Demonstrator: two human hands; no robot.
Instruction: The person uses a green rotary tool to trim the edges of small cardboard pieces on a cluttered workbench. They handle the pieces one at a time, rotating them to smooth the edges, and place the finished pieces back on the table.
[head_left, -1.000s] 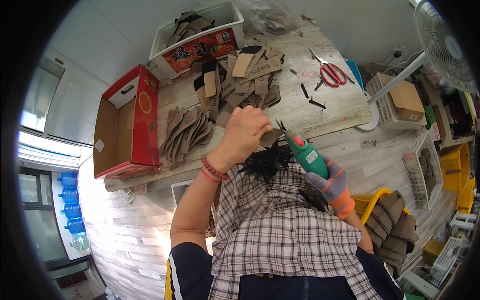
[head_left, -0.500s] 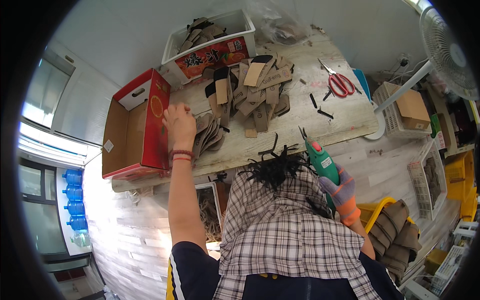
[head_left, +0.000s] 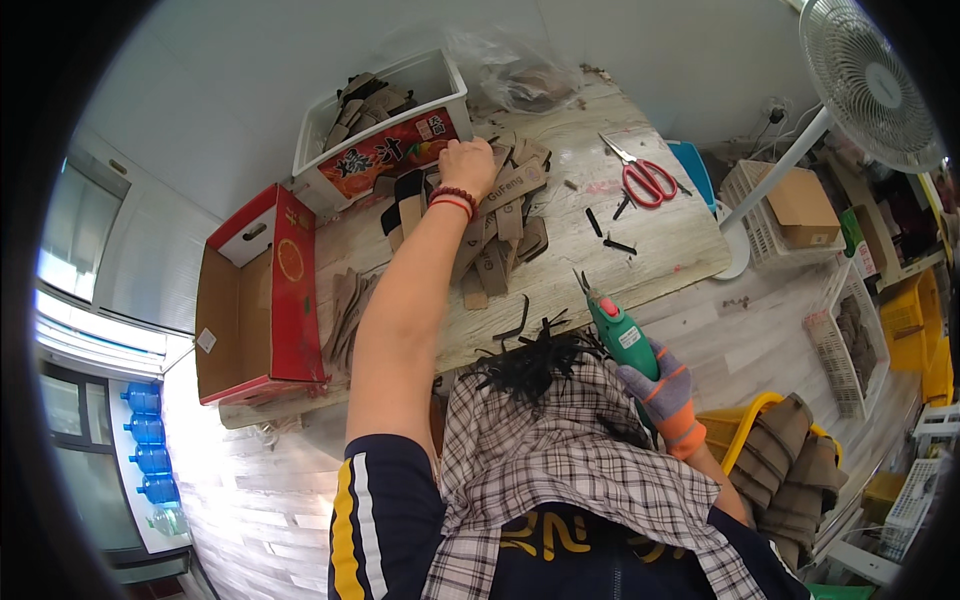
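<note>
Green cutter (head_left: 624, 337), clamped in our right hand (head_left: 663, 394), should point clear while left hand (head_left: 467, 168), grip unclear, reaches far brown pieces (head_left: 518, 184).

Place: small workshop around a worn, wood-grained bench (head_left: 665, 230)
Bench load: heaped flat brown printed pieces (head_left: 517, 187), red-handled scissors (head_left: 648, 184)
Power tool: green electric scissors (head_left: 624, 337)
Offcuts: black strips (head_left: 545, 365) heaped on a plaid apron (head_left: 590, 490)
Storage: white mesh crate (head_left: 830, 358), yellow basket (head_left: 722, 426) holding layered brown pieces (head_left: 782, 465)
Fittings: white pedestal fan (head_left: 870, 90), blue water-cooler bottles (head_left: 150, 430)
</note>
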